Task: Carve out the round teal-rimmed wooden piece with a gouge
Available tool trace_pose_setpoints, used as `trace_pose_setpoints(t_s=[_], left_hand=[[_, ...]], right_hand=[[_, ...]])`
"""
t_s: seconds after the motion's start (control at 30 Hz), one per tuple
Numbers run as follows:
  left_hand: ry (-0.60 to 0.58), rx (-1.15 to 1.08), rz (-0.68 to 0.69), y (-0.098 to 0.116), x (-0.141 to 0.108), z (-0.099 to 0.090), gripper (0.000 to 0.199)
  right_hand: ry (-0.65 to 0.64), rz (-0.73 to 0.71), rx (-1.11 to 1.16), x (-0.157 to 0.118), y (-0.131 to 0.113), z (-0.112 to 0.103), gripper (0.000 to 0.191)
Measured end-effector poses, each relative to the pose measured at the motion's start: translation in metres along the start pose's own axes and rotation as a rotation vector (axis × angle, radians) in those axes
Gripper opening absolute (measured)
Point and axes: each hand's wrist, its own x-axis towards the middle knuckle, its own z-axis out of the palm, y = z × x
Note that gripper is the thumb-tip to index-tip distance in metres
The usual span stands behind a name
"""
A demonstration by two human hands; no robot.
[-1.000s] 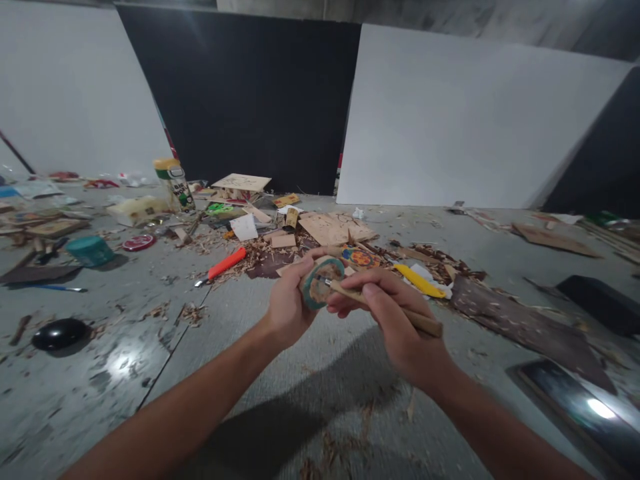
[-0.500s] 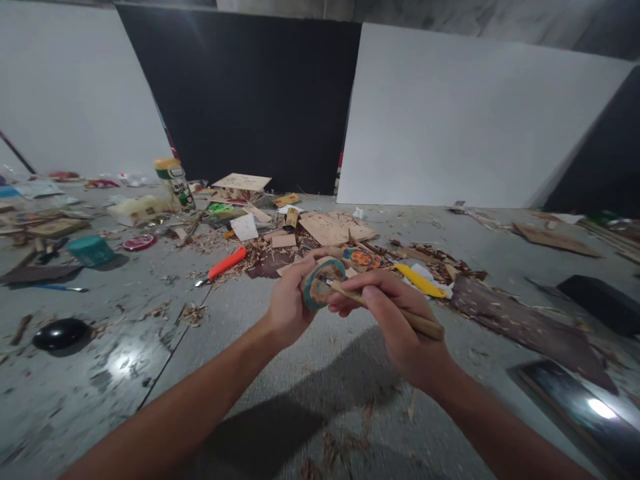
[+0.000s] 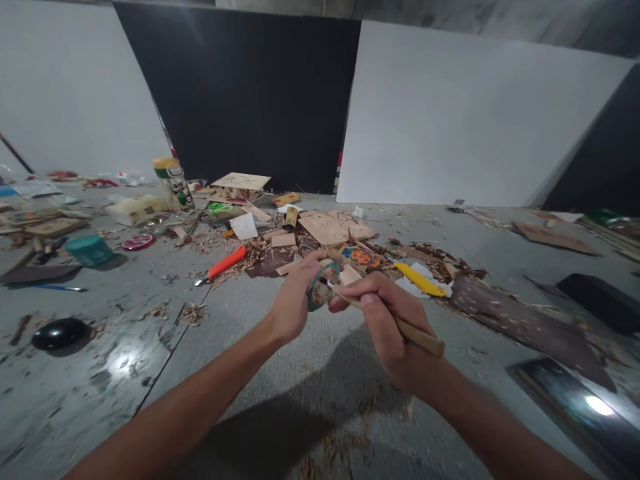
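My left hand (image 3: 295, 300) is closed around a small round wooden piece (image 3: 315, 293) with a teal rim and a bare, rough brownish face, held tilted above the floor. In my right hand (image 3: 395, 320) is a wood carving chisel (image 3: 417, 335) with a pale wooden handle, gripped like a pen. Its short metal tip reaches the inner face of the round piece; the exact shape of the blade is too small to tell. My left fingers partly hide the piece's far edge. Beyond my hands lies a brightly painted flat piece (image 3: 360, 256) among wood shavings.
An orange utility knife (image 3: 227, 263) lies left of my hands, a yellow-handled cutter (image 3: 420, 279) to the right. Thin wood boards (image 3: 335, 228) and a bottle (image 3: 173, 184) stand farther back. A teal jar (image 3: 90, 251) is at left, a phone-like dark slab (image 3: 580, 407) at right.
The round piece has turned more edge-on in my left hand, so less of its face shows. My right hand and the chisel have shifted slightly, with the tip still at the piece.
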Motion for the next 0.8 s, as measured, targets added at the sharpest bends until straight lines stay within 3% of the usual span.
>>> trace_pose_setpoints(t_s=[0.2,0.4,0.47,0.57,0.63,0.7,0.73,0.8], left_hand=[[-0.034,0.097,0.053,-0.003,-0.001,-0.004,0.03],[0.099,0.09,0.088,-0.003,0.006,-0.004,0.027],[0.166,0.077,0.093,0.003,0.011,-0.01,0.027],[0.208,0.177,0.037,0.006,0.014,-0.015,0.028],[0.146,0.354,-0.017,-0.001,0.011,-0.009,0.028],[0.008,0.473,0.031,-0.016,0.004,0.008,0.025],[-0.096,0.515,0.065,-0.026,-0.001,0.02,0.024],[-0.461,0.723,0.211,-0.046,-0.014,0.049,0.027]], right_hand=[[-0.034,-0.051,-0.074,0.005,-0.002,-0.003,0.023],[-0.085,-0.104,-0.249,0.01,0.003,-0.014,0.02],[0.004,-0.09,-0.185,0.014,0.002,-0.021,0.019],[0.278,-0.082,0.084,0.033,-0.012,-0.025,0.019],[0.354,-0.137,0.228,0.064,-0.028,-0.02,0.018],[0.31,-0.192,0.249,0.109,-0.044,-0.009,0.015],[0.25,-0.189,0.252,0.135,-0.051,-0.002,0.013],[0.102,-0.08,0.328,0.189,-0.059,0.01,0.016]])
